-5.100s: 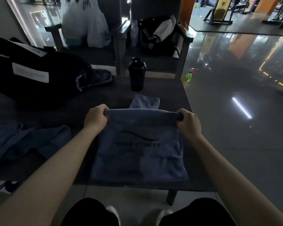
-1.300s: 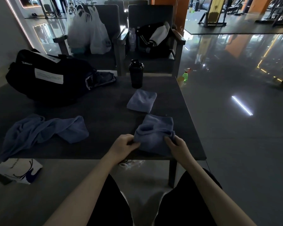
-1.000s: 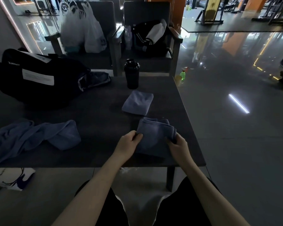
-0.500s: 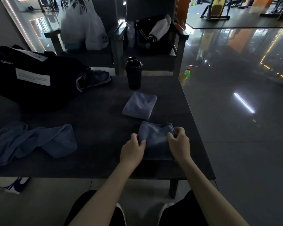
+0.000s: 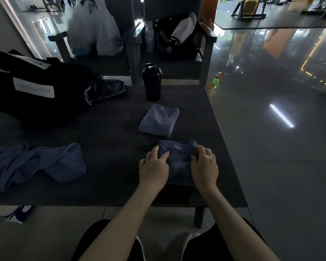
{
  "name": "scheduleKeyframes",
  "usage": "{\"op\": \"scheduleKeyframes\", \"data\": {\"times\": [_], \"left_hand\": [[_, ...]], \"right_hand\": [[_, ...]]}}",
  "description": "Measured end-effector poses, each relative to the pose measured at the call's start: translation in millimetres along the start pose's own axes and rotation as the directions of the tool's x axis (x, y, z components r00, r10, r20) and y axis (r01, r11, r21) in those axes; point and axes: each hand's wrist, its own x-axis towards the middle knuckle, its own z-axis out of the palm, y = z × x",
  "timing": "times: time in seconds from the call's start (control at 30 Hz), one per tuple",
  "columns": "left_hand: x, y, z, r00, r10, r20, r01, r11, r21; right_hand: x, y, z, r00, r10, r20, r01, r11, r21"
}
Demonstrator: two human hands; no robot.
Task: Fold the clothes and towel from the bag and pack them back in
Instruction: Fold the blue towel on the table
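Head view, I see my left hand (image 5: 153,167) and right hand (image 5: 205,169) curled round the side edges of the folded towel (image 5: 179,157), near the front right edge of the table (image 5: 228,166), second folded cloth (image 5: 159,120) just beyond, bag (image 5: 36,89) far left.

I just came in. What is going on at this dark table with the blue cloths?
A seated person is folding laundry. The left hand and right hand grip the sides of a small folded blue towel near the front edge of the dark table. A second folded blue cloth lies behind it, before a black shaker bottle. A crumpled blue garment lies at the left; the black duffel bag sits far left.
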Motion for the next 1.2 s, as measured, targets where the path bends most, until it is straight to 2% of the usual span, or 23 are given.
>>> {"op": "scheduleKeyframes", "data": {"times": [0.13,0.2,0.3,0.4,0.47,0.53,0.57,0.67,0.73,0.83,0.97,1.2], "left_hand": [[-0.2,1.2,-1.8,0.99,-0.069,0.122,0.071,0.997,-0.012],[2.9,5.1,-5.8,0.98,-0.107,0.165,0.116,0.992,-0.044],[7.2,11.4,-14.3,0.951,-0.176,0.253,0.229,0.953,-0.196],[18.5,17.0,-25.6,0.843,-0.338,0.418,0.481,0.822,-0.305],[19.4,21.6,-35.2,0.766,-0.412,0.494,0.585,0.765,-0.27],[14.5,21.2,-36.0,0.774,-0.397,0.494,0.576,0.766,-0.287],[10.8,19.0,-33.4,0.804,-0.363,0.471,0.553,0.748,-0.367],[0.1,12.4,-30.0,0.913,-0.271,0.304,0.407,0.631,-0.66],[-0.2,12.0,-32.3,0.952,-0.248,0.179,0.296,0.602,-0.742],[6.4,9.3,-39.2,0.956,-0.285,0.077,0.233,0.568,-0.79],[24.5,1.0,-49.9,0.956,-0.293,0.031,0.191,0.535,-0.823],[88.5,-14.4,-77.4,0.951,-0.308,-0.002,0.178,0.554,-0.813]], "right_hand": [[-0.1,-2.1,-2.0,0.991,0.072,0.111,-0.055,0.988,-0.145],[-2.1,-6.3,-3.5,0.981,0.108,0.161,-0.102,0.994,-0.044],[-3.7,-10.1,-4.9,0.965,0.136,0.223,-0.161,0.982,0.101],[-4.9,-8.7,-9.4,0.952,0.164,0.258,-0.204,0.97,0.135],[-10.0,-5.9,-12.9,0.953,0.152,0.261,-0.192,0.972,0.133],[-17.7,-5.6,-16.7,0.964,0.118,0.24,-0.161,0.972,0.169],[-21.1,-7.0,-18.7,0.971,0.098,0.219,-0.142,0.971,0.193],[-24.4,-12.9,-25.3,0.988,0.05,0.145,-0.087,0.961,0.262],[-20.8,-15.8,-29.8,0.989,0.036,0.145,-0.08,0.946,0.313],[-9.6,-20.6,-34.3,0.98,0.054,0.193,-0.138,0.883,0.449],[12.0,-32.9,-35.1,0.971,0.086,0.225,-0.203,0.796,0.57],[63.8,-61.1,-14.1,0.986,0.072,0.153,-0.154,0.754,0.638]]}}
